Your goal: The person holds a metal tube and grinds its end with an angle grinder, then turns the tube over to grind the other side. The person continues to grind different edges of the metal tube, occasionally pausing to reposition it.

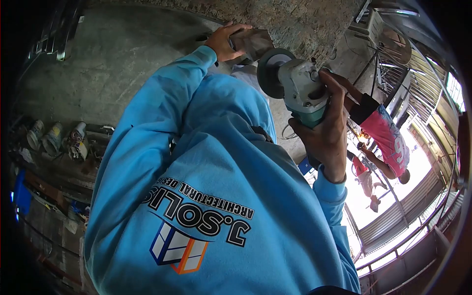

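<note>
My left hand [225, 43] grips a short brown-grey metal piece [256, 44], with its thumb and fingers around the near end. That piece lies at the edge of a rough, rusty-looking worktop [307, 24]. In my right hand [324, 123] is an angle grinder [301, 86] with a grey metal head and a green body. The hand wraps round the body, fingers up along the gear head. The grinder's round disc [269, 73] faces the metal piece, its rim right at the piece's lower right corner in this view.
Two people are at the right: one in a pink jersey [393, 145], another in the bright opening [365, 179]. Metal bars and frames [393, 73] stand along that side. Several dirty containers [53, 139] sit at the left on the concrete floor [118, 64].
</note>
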